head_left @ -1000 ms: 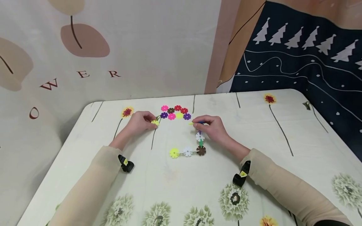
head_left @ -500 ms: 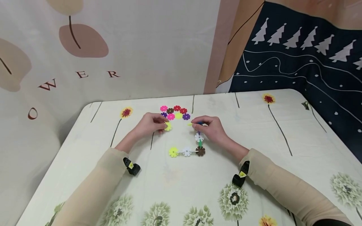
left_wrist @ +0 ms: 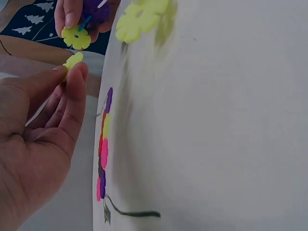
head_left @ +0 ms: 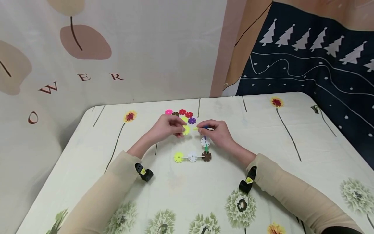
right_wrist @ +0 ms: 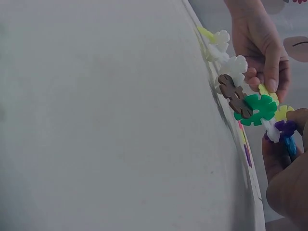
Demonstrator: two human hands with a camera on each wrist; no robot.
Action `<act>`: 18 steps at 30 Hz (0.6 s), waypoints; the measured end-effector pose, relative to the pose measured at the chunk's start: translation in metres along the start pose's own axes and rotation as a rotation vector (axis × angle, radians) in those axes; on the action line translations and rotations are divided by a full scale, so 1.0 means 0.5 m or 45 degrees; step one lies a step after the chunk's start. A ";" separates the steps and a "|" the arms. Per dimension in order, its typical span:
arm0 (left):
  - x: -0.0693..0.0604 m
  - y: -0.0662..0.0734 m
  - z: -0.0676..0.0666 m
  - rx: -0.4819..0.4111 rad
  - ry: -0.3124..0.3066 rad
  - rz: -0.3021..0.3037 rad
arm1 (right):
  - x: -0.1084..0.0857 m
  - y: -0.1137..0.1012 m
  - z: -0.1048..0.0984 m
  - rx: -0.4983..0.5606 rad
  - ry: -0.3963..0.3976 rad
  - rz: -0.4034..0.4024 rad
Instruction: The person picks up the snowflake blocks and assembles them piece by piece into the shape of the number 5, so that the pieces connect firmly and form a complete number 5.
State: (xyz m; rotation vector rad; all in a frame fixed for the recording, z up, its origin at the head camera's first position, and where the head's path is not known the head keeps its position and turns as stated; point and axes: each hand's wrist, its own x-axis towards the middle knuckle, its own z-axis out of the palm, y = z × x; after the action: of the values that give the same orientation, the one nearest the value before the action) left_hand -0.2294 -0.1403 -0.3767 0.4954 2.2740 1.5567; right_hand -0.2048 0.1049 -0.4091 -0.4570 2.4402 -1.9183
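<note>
Tablecloth (head_left: 175, 191) — disc (left_wrist: 73, 59) (yellow) between left fingertips (left_wrist: 78, 75)

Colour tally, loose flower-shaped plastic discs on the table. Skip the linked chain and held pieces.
Pink flower-shaped plastic discs: 2
Red flower-shaped plastic discs: 2
Purple flower-shaped plastic discs: 2
Brown flower-shaped plastic disc: 1
Yellow flower-shaped plastic disc: 1
Total: 8
Left hand hides 1 pink, 1 purple in the head view; left wrist view shows both.

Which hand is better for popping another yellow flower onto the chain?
Probably the left hand: it pinches a separate yellow flower near the yellow end of the chain. The right hand holds the chain, so seems better for steadying.
</note>
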 end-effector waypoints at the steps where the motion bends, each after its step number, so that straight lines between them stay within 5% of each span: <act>1: 0.001 0.002 0.002 -0.012 -0.004 0.000 | 0.000 0.001 0.000 0.001 0.002 0.000; 18: 0.007 0.004 0.020 -0.154 -0.011 -0.062 | -0.005 -0.006 0.007 0.014 0.053 0.037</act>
State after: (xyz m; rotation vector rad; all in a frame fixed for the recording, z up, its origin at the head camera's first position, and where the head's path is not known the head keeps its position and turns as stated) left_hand -0.2276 -0.1296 -0.3785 0.4107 2.1534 1.6520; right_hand -0.2009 0.1017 -0.4075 -0.3830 2.4459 -1.9490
